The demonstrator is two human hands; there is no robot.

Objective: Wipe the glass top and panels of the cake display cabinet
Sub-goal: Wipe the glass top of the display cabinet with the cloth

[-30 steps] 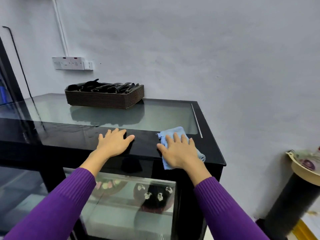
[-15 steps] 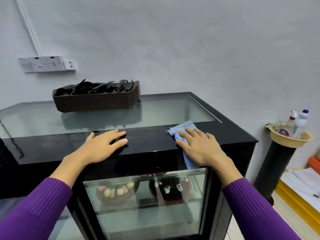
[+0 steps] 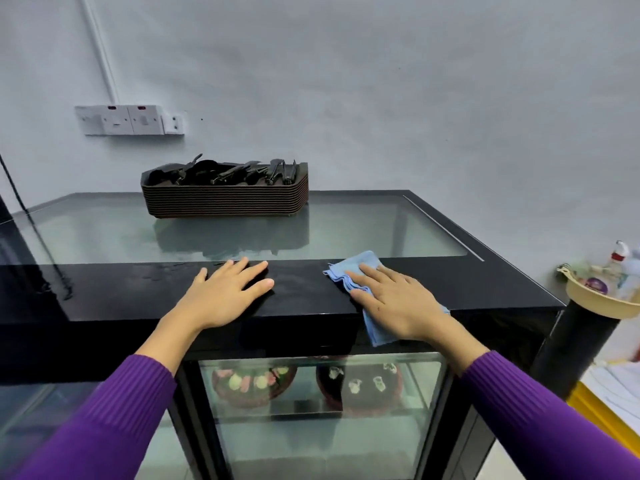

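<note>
The black cake display cabinet (image 3: 485, 289) stands against the wall, with a glass top (image 3: 363, 226) and a glass front panel (image 3: 311, 427) showing two dark cakes on a shelf. My right hand (image 3: 394, 303) lies flat with straight fingers on a blue cloth (image 3: 349, 268), pressing it onto the black front strip of the top; one end of the cloth hangs over the front edge. My left hand (image 3: 225, 296) rests flat and empty on the same strip, to the left of the cloth.
A stack of dark trays (image 3: 225, 199) filled with black tongs sits at the back of the glass top. To the right of the cabinet, a beige bowl (image 3: 599, 299) with spray bottles rests on a black post. Wall sockets (image 3: 128, 120) are on the wall behind.
The view has swung left and tilted slightly down. My right hand with the cloth sits a little farther left on the strip than before. My left hand stays flat in place.
</note>
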